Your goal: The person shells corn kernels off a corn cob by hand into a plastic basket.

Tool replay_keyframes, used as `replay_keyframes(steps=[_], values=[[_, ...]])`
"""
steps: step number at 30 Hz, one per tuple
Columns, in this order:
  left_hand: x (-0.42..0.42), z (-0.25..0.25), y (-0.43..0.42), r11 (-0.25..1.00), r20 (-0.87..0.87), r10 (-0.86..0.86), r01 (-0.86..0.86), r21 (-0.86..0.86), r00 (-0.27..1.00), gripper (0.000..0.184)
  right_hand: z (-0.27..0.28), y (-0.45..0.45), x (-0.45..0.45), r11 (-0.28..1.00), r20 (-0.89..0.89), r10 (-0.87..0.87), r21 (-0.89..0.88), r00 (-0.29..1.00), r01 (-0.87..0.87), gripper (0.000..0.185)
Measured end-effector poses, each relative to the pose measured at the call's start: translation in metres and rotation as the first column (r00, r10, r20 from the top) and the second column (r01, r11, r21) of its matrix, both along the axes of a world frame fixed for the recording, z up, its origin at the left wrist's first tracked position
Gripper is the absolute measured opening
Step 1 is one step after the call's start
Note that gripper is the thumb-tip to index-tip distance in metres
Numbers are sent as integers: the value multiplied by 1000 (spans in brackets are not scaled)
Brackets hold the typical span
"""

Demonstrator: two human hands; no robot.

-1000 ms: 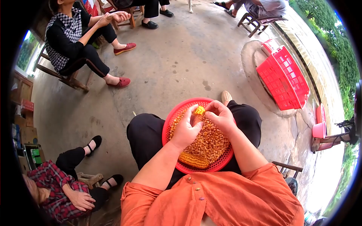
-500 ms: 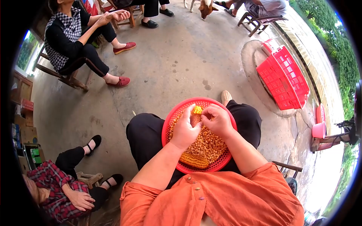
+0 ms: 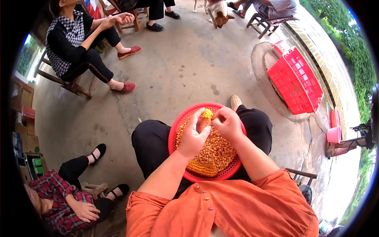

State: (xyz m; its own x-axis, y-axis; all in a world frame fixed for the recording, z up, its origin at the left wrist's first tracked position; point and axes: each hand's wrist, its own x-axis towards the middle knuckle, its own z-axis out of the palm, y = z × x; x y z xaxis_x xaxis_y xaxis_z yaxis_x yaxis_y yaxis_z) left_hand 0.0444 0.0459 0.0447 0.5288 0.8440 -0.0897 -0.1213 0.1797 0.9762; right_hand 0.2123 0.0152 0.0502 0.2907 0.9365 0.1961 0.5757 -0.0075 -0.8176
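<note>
A red perforated basket (image 3: 172,144) rests on my lap, holding many loose corn kernels (image 3: 219,152). My left hand (image 3: 193,136) is wrapped round a corn cob (image 3: 205,121), mostly bare, with yellow kernels left at its far tip. Right beside the cob, my right hand (image 3: 227,123) has its fingers bent in a pinch; what lies between them is too small to tell. A second cob (image 3: 202,168), covered in kernels, lies at the basket's near edge.
Red crates (image 3: 295,81) stand on the concrete floor at the right, with a pink bucket (image 3: 333,135) beyond. Seated people are at the upper left, lower left and top. A brown and white dog (image 3: 218,12) sniffs the floor at the top. Boxes (image 3: 29,143) line the left edge.
The dog has come into view at the top and moved further in. My right hand has shifted slightly near the cob, while my left hand keeps its hold. The view has shifted a little.
</note>
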Motion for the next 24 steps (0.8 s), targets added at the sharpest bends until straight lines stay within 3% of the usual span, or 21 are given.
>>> replay_keyframes(steps=[1, 3, 6, 9, 11, 15, 17, 18, 20, 22, 24], values=[[-1, 10, 1, 999, 82, 3, 1, -53, 997, 56, 1, -1, 1, 1000, -1, -6, 2, 1000, 6, 7], [-1, 16, 3, 997, 114, -1, 9, -73, 993, 58, 7, -3, 3, 986, -404, -59, -165, 913, -10, 4], [-3, 14, 3, 984, 133, 28, -4, -178, 991, 58, 10, -5, 3, 974, -406, 64, -173, 911, -145, 2], [2, 2, 4, 995, 144, 51, -38, -93, 988, 60, 7, -6, 1, 965, -432, 142, -141, 890, -223, 4], [0, -4, 5, 991, -22, 64, -61, 118, 998, 65, 14, -4, -4, 972, -454, 131, -117, 881, -205, 6], [-2, -8, 5, 980, -168, 107, -75, 187, 980, 68, 20, -2, -7, 979, -331, 158, -72, 930, -192, 7], [-1, -13, 6, 906, -237, 199, -87, 414, 951, 71, 16, -3, -7, 982, -291, 154, -58, 944, -178, 7], [0, -9, 7, 906, -237, 198, -85, 414, 951, 71, 15, -3, -8, 985, -250, 151, -42, 956, -167, 8], [0, 4, 8, 742, -236, 325, -93, 664, 916, 73, 15, -3, -10, 989, -188, 142, -14, 972, -147, 7], [-1, 10, 7, 741, -275, 326, -63, 669, 904, 73, 17, -3, -12, 991, -125, 131, 16, 984, -130, 7], [-1, 10, 6, 739, -313, 327, -35, 673, 892, 74, 23, -3, -15, 990, 83, 125, 58, 989, -130, 8]])
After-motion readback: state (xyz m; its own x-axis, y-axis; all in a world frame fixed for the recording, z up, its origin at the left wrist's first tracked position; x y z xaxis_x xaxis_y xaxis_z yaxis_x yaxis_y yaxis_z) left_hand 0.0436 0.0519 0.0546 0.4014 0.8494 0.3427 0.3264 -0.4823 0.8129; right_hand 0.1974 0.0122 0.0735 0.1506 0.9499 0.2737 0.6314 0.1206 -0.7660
